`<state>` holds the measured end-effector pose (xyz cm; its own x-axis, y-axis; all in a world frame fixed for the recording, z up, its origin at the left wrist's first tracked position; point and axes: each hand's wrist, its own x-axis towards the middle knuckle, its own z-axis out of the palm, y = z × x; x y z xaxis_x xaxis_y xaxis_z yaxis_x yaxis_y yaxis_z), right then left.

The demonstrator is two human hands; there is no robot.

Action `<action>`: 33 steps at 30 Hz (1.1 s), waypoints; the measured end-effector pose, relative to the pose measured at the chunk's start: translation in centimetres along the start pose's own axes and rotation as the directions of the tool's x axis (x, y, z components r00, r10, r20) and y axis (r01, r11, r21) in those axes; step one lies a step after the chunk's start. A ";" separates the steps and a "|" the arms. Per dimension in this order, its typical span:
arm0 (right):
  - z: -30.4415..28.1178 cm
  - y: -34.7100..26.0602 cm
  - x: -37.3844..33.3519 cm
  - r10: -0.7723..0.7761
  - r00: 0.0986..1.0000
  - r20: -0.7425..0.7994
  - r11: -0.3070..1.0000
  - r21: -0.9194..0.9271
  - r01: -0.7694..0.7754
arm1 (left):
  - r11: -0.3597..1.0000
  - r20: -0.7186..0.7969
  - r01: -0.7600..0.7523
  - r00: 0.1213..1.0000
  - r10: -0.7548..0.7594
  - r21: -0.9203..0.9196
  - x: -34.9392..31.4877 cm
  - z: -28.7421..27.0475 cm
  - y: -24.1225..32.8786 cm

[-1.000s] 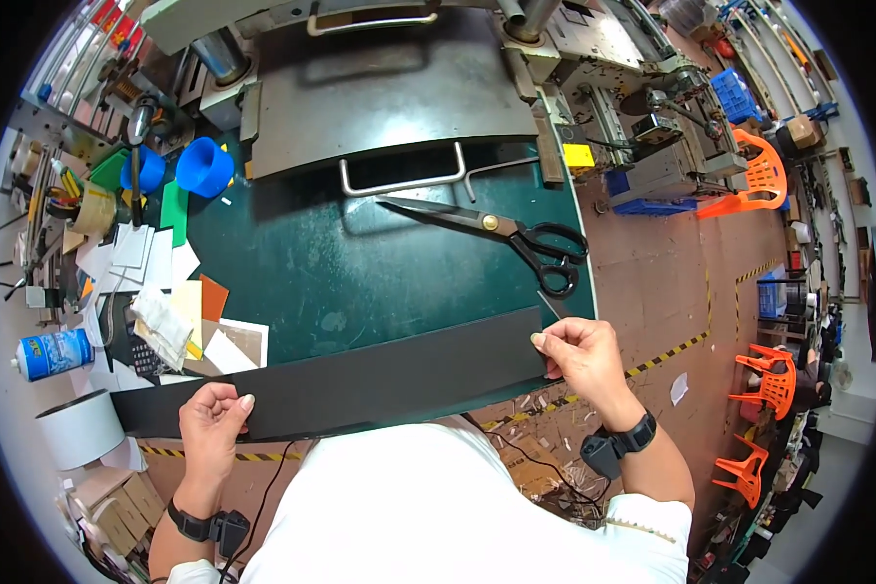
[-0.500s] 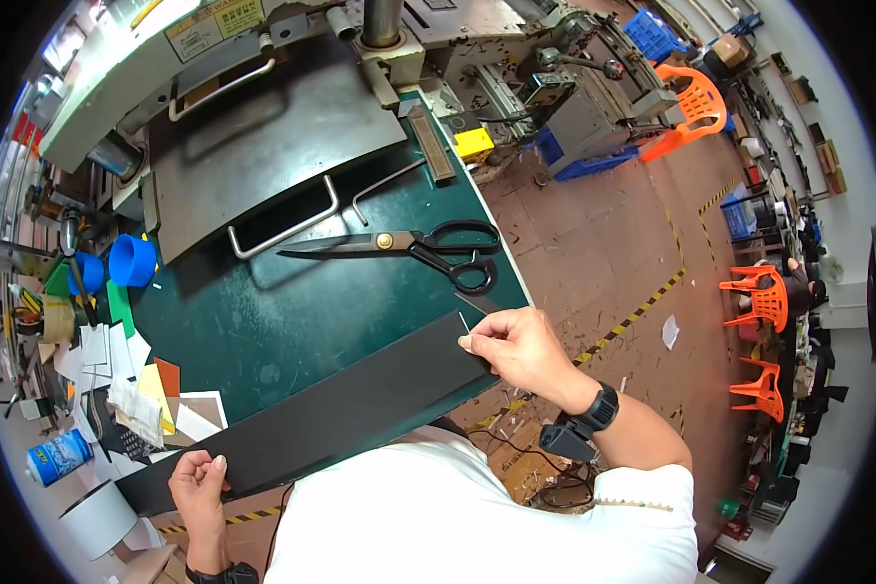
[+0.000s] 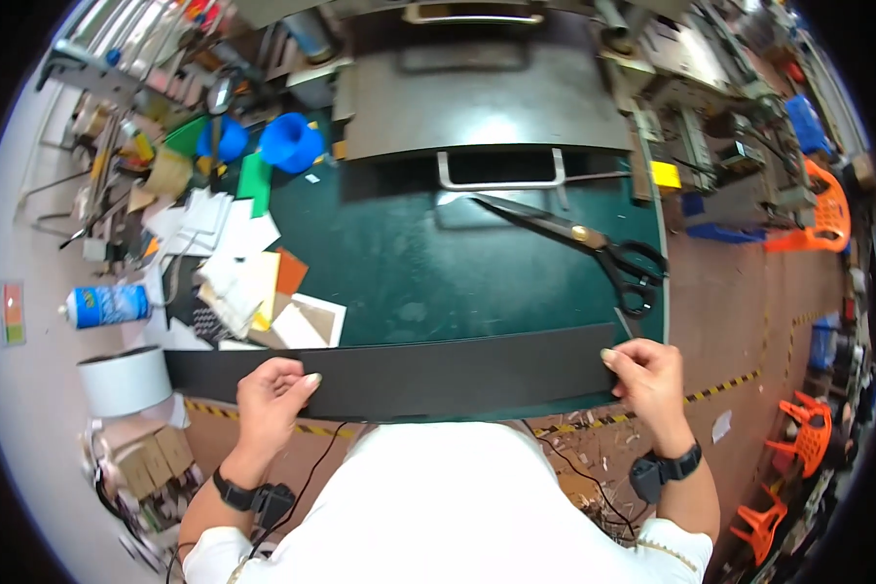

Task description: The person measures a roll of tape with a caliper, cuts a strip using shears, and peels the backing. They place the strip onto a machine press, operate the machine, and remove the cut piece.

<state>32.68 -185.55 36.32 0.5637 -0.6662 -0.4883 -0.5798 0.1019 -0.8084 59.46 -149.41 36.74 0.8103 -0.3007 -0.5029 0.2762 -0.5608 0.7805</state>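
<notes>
A long black strip (image 3: pixel 457 375) lies along the near edge of the green tabletop. Its left end reaches a white roll (image 3: pixel 125 382). My left hand (image 3: pixel 274 397) is on the strip's left part, thumb and fingers pinched together on it. At the far right end my right hand (image 3: pixel 650 378) pinches the strip's corner between thumb and fingertips. Large black-handled scissors (image 3: pixel 582 234) rest beyond the strip, blades pointing to the upper left. A thin, narrow piece (image 3: pixel 624 324) lies just beyond my right fingertips; its kind is unclear.
A metal press plate (image 3: pixel 487 102) with a bar handle (image 3: pixel 501 185) stands at the back. Paper scraps (image 3: pixel 214 229), a blue tape roll (image 3: pixel 290 142) and a blue spray can (image 3: pixel 109 306) crowd the left. Orange chairs (image 3: pixel 810 433) stand on the floor at right.
The view has swung round, so the strip now runs nearly level. My left hand has shifted along the strip toward its middle; my right hand stays by its right end.
</notes>
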 end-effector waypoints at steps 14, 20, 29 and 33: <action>0.5 0.0 0.3 0.088 0.994 -0.064 0.995 -0.051 -0.091 | 1.000 0.004 0.012 1.000 -0.012 -0.007 0.0 -0.1 0.2; 0.1 0.3 0.2 0.062 0.998 -0.033 0.997 -0.034 -0.063 | 0.998 0.016 -0.019 1.000 0.018 0.065 0.0 0.0 0.2; 0.0 0.7 0.2 0.046 0.999 -0.027 0.999 -0.005 -0.046 | 0.999 0.032 -0.042 0.999 0.042 0.018 0.1 -0.2 -0.2; 0.2 0.6 0.3 0.048 0.998 -0.033 0.999 -0.010 -0.049 | 0.999 0.019 -0.040 0.999 0.039 0.030 0.0 -0.1 -0.1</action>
<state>32.54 -185.53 35.62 0.5155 -0.6843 -0.5157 -0.6121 0.1272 -0.7805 59.50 -149.26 36.76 0.8109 -0.3369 -0.4785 0.2278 -0.5715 0.7883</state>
